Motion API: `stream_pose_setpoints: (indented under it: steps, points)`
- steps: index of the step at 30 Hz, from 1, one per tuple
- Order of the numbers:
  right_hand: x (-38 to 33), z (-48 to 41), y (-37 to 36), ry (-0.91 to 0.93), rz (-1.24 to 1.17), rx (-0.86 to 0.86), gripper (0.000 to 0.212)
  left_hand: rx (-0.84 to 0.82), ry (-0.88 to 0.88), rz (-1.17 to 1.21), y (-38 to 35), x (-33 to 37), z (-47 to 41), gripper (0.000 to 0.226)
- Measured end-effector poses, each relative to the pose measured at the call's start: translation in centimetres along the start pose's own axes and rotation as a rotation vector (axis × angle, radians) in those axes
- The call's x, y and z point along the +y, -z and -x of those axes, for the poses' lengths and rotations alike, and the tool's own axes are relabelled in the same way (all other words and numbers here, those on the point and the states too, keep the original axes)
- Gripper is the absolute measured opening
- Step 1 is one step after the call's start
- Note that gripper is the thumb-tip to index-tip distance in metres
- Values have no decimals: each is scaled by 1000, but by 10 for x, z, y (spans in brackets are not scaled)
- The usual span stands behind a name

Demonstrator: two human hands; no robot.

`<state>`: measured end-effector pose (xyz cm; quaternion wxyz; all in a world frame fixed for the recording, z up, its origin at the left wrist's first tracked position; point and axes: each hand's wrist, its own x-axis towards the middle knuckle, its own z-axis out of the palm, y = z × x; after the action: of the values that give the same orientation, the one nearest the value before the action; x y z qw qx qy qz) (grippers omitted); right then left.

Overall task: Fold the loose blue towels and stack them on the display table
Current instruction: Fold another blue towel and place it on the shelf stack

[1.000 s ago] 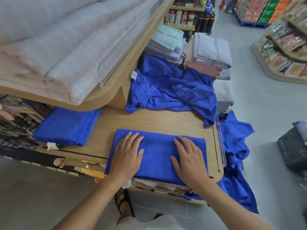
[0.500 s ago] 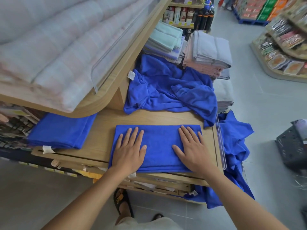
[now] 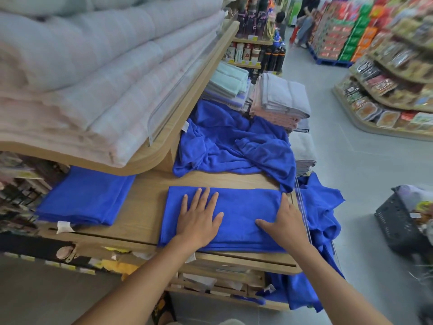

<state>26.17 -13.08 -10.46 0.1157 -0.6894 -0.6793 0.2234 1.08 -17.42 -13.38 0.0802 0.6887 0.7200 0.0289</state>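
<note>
Our left hand [image 3: 199, 221] lies flat, fingers spread, on the folded blue towel [image 3: 239, 207] on the display table [image 3: 145, 207]. Our right hand [image 3: 287, 219] rests on its right end — if these fingers curl, we cannot tell. Loose blue towels [image 3: 229, 146] lie beyond our fingertips.

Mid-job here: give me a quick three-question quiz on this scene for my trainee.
1. True or false: the left hand lies flat on the folded blue towel.
2. The loose blue towel heap lies: A) behind that towel on the display table; B) in the black basket; C) on the top shelf.
3. Fill in: the finished blue stack sits to the person's ___.
Key: 1 true; 2 A; 3 left.
</note>
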Motion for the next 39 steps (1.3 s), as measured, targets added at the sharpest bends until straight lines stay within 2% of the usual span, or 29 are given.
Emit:
stream_pose_setpoints:
  steps: [2,3,8,10,13,15,16,19,21,22,23,25,27,28,29,30,32,36,37,39]
  points:
    - [-8,-5,11,-91,-78,-58,116,-4,0,-36,-1,1,-1,69]
    - [-11,-8,17,-141,-152,-77,107,-5,2,-39,-1,1,-1,69]
    - [-13,-19,39,-331,-477,-213,44,6,-3,-39,-1,1,-1,69]
    - [-14,-17,48,-350,-647,-260,27,11,-6,-45,-1,0,-1,69]
    - [-23,-14,61,-303,-852,-294,26,14,-5,-57,-2,1,0,69]
    - [-38,-12,69,-228,-902,-319,17,22,-4,-62,-3,1,-2,69]
    - [-48,-12,71,-185,-901,-326,6,24,-2,-66,-4,1,-3,69]
    - [-92,-13,76,-70,-915,-356,25,31,-9,-80,-5,1,-1,69]
    - [-127,-13,74,-22,-871,-376,6,48,-37,-83,-3,0,0,66]
    - [-144,-14,70,9,-823,-387,21,65,-71,-44,1,-3,0,62]
    - [-161,-13,65,20,-778,-402,28,103,-106,68,6,-7,0,55]
    - [-192,-12,50,77,-647,-410,22,250,-113,473,19,-20,4,41]
    - [-218,-13,30,130,-553,-417,23,391,90,899,23,-44,8,37]
    - [-228,-13,19,164,-480,-415,24,403,228,1127,23,-56,10,37]
    - [-236,-13,6,203,-401,-407,26,402,333,1301,22,-67,13,34]
    - [-241,-13,-6,231,-315,-401,28,404,403,1372,20,-77,15,32]
    - [-246,-11,-33,269,-202,-398,30,407,423,1340,17,-89,21,32]
    - [-239,-5,-65,287,-175,-523,18,361,395,1379,15,-97,20,30]
    - [-233,-5,-67,314,-171,-508,13,356,401,1376,16,-97,18,27]
    - [-215,-10,-64,370,-219,-399,18,351,400,1304,21,-95,16,24]
